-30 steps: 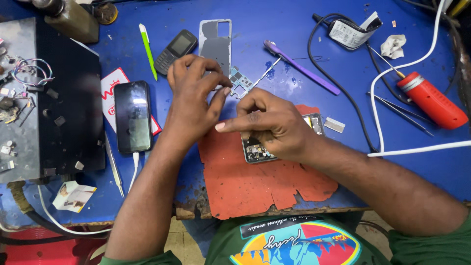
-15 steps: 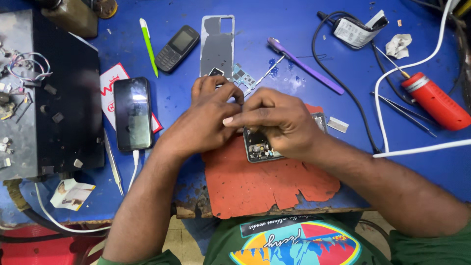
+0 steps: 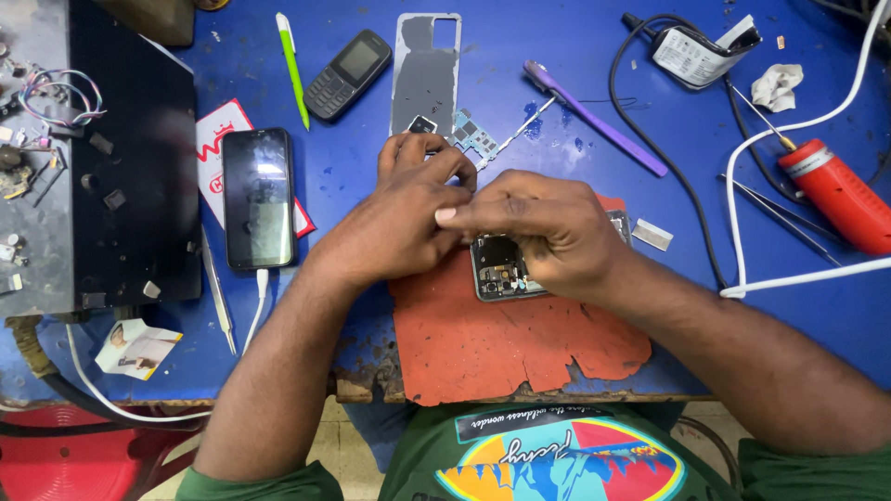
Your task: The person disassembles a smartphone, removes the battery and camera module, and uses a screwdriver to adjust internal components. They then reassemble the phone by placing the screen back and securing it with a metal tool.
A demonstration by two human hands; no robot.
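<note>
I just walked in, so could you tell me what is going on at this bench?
A person is working with both hands on an opened phone lying on a red mat. The left hand and right hand meet over its upper end, fingertips pinched together. A back cover and a circuit board lie behind them.

Table: blue worktop (image 3: 557, 37) fills most of the frame, front edge chipped.
Floor: pale tiles (image 3: 320, 445), bottom centre.
</note>
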